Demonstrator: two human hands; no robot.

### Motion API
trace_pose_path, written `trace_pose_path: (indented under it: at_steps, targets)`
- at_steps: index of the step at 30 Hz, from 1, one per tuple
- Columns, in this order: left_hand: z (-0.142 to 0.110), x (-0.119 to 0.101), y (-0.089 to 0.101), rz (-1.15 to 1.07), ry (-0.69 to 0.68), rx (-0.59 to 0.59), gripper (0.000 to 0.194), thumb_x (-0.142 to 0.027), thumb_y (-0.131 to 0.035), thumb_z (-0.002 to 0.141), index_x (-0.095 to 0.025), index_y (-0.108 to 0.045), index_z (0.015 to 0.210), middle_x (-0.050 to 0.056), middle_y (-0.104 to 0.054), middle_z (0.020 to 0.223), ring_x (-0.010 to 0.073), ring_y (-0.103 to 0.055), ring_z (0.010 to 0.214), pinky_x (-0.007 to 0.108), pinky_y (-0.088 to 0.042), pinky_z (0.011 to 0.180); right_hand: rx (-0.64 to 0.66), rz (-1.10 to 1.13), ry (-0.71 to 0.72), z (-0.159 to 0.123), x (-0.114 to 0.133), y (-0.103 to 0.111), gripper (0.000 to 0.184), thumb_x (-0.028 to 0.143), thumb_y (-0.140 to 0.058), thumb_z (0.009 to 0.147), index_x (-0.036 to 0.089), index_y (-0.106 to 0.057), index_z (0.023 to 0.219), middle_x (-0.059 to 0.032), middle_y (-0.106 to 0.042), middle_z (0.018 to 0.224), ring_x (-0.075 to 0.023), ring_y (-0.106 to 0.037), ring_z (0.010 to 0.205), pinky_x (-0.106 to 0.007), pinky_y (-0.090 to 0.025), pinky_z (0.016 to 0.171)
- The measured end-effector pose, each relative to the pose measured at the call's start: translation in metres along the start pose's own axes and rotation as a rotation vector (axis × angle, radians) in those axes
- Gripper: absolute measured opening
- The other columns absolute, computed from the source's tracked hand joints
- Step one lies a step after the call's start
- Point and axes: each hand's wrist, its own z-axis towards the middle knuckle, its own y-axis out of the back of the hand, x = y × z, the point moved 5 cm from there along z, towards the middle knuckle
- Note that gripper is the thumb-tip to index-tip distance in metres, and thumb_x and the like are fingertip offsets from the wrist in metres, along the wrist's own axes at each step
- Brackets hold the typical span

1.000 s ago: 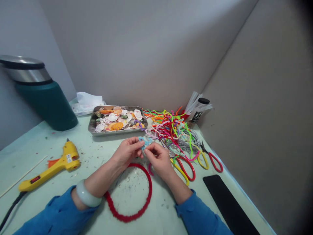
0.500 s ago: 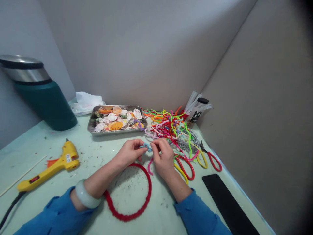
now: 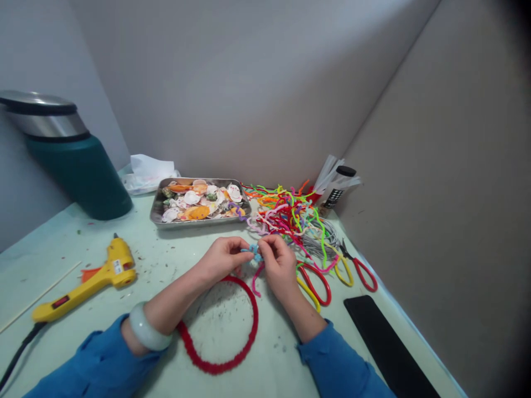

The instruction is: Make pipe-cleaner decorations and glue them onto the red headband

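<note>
Between my two hands is a small light-blue piece of bent pipe cleaner (image 3: 255,252), curled into little loops. My left hand (image 3: 226,258) pinches its left side between thumb and fingers. From the other side, my right hand (image 3: 277,262) is closed on it with thumb and index finger. Below them on the table lies a red fuzzy ring (image 3: 254,326), partly covered by my left forearm. A short pink pipe cleaner (image 3: 255,284) rests beside my right hand. A heap of many-coloured pipe cleaners (image 3: 286,215) spreads out just beyond my hands.
A metal tray (image 3: 199,224) of seashells stands at the back. On the left are a yellow glue gun (image 3: 89,282), a thin stick (image 3: 41,296) and a green bottle (image 3: 78,171). Red-and-yellow scissors (image 3: 319,284), more scissors (image 3: 363,271) and a black strip (image 3: 385,342) lie right.
The blue piece shows a little more between my fingertips, and its loops have turned slightly. Both hands keep their pinch, and the things on the table stay where they were.
</note>
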Motion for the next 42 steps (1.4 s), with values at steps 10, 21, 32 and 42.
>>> trace_pose_path:
  at_steps: [10, 21, 32, 42]
  targets:
    - [-0.003, -0.005, -0.003, -0.224, 0.01, 0.039, 0.022, -0.026, -0.071, 0.065, -0.014, -0.059, 0.08, -0.005, -0.052, 0.057, 0.0071, -0.044, 0.043, 0.024, -0.046, 0.047, 0.001, 0.118, -0.106, 0.002, -0.008, 0.001, 0.014, 0.033, -0.049, 0.088, 0.021, -0.053, 0.084, 0.0022, -0.052, 0.066, -0.0115, -0.049, 0.053, -0.022, -0.04, 0.046]
    - [-0.005, 0.003, -0.004, -0.155, 0.113, 0.107, 0.014, -0.022, -0.069, 0.065, -0.015, -0.057, 0.067, -0.006, -0.047, 0.041, 0.0079, -0.043, 0.037, 0.021, -0.036, 0.044, 0.258, 0.003, 0.207, 0.005, 0.02, 0.0, 0.012, 0.022, -0.049, 0.088, 0.022, -0.06, 0.084, -0.0031, -0.063, 0.086, -0.0167, -0.058, 0.083, -0.031, -0.044, 0.077]
    - [-0.007, -0.001, -0.004, -0.066, 0.095, 0.115, 0.016, -0.028, -0.07, 0.064, -0.014, -0.062, 0.066, -0.004, -0.05, 0.041, 0.0083, -0.042, 0.037, 0.02, -0.029, 0.041, 0.242, 0.181, 0.073, 0.006, 0.015, -0.001, 0.012, 0.026, -0.05, 0.087, 0.02, -0.059, 0.082, -0.0039, -0.062, 0.09, -0.0168, -0.057, 0.086, -0.029, -0.044, 0.077]
    - [-0.008, -0.004, -0.007, -0.077, 0.092, 0.109, 0.017, -0.029, -0.072, 0.061, -0.014, -0.063, 0.064, -0.004, -0.05, 0.044, 0.0074, -0.039, 0.037, 0.021, -0.029, 0.041, 0.2, 0.328, -0.159, 0.008, 0.002, -0.003, 0.016, 0.034, -0.058, 0.08, 0.019, -0.056, 0.074, 0.0031, -0.053, 0.065, -0.0105, -0.048, 0.059, -0.021, -0.039, 0.054]
